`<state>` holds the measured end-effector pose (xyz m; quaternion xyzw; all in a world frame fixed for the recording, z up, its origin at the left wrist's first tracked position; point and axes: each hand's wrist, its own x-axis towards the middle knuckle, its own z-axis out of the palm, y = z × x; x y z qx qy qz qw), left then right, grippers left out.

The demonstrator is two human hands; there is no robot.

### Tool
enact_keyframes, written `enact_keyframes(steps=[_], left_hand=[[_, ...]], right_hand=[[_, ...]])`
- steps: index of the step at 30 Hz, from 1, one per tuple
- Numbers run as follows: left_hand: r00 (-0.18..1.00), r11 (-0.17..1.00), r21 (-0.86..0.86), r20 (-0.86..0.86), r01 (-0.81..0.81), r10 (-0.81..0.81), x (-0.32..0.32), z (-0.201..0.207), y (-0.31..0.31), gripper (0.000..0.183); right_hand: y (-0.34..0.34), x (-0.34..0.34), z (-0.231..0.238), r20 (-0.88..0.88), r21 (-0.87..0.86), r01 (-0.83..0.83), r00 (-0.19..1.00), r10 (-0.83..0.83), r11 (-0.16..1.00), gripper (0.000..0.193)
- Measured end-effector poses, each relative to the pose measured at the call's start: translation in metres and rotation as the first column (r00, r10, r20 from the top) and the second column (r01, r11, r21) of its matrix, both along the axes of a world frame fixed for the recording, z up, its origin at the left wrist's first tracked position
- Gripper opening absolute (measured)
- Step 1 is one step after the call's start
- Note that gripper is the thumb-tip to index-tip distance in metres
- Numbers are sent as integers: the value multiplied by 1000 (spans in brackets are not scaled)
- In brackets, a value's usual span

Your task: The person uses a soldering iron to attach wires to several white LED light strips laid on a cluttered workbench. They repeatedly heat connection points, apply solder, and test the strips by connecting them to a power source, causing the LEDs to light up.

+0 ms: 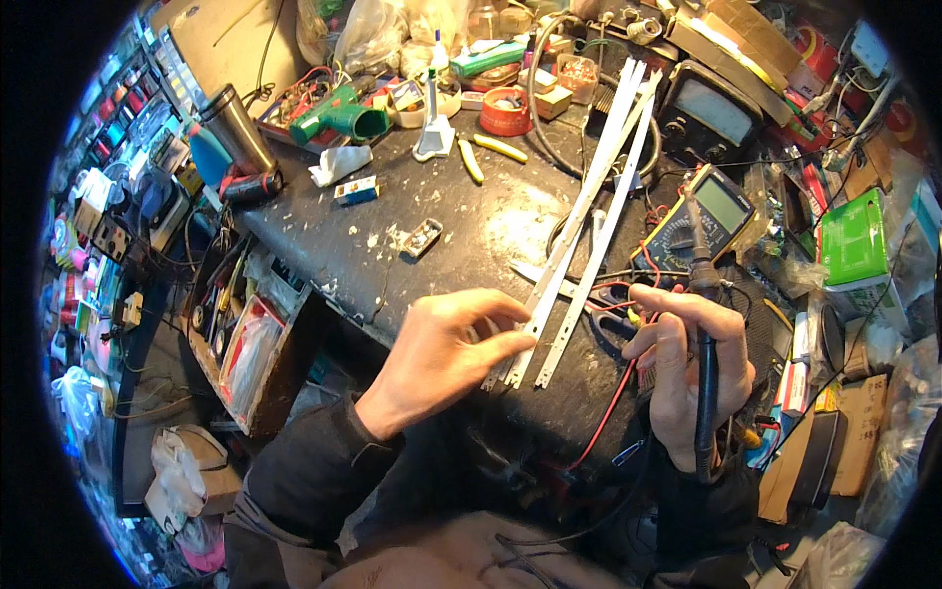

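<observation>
Several long, narrow white LED strips [586, 245] lie lengthwise on the dark worktable, some of them crossing. At their near end my left hand [446, 353] has its thumb and fingers closed around the edge of one strip. My right hand [692, 368] is wrapped round the black handle of a soldering iron [705, 393], which stands roughly upright with its tip pointing away from me. Its thumb and forefinger reach toward red wires [610, 422] beside the strips. A yellow-edged multimeter [708, 216] lies just beyond the right hand. Scissors [608, 324] partly show between the hands.
A worn black table [392, 245] carries a small metal box [422, 239], a blue box [356, 190], a white dispenser bottle [433, 128] and yellow-handled pliers [498, 148]. An analog meter [709, 108] stands at the back right. An open drawer [255, 358] juts out at left; clutter surrounds the table.
</observation>
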<state>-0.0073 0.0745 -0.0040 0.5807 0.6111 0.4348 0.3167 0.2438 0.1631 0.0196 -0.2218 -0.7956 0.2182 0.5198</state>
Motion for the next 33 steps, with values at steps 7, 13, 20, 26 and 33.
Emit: enact_keyframes(steps=[7,13,20,26,33], left_hand=[[997,995,-73,-39,-72,69,-4,-15,3,37],[996,997,-34,-54,-76,74,-7,-10,7,22],[943,967,-243,331,76,9,-8,8,0,23],[983,988,-147,183,50,-23,11,1,2,30],[878,954,-205,468,219,-102,23,4,0,32]], right_hand=[[3,2,1,10,41,-18,1000,18,999,15],[5,2,5,29,76,-20,999,18,997,13],[2,0,8,-33,33,-3,999,4,999,21],[2,3,8,21,45,-31,999,30,998,14],[2,4,10,20,50,-45,999,44,998,15]])
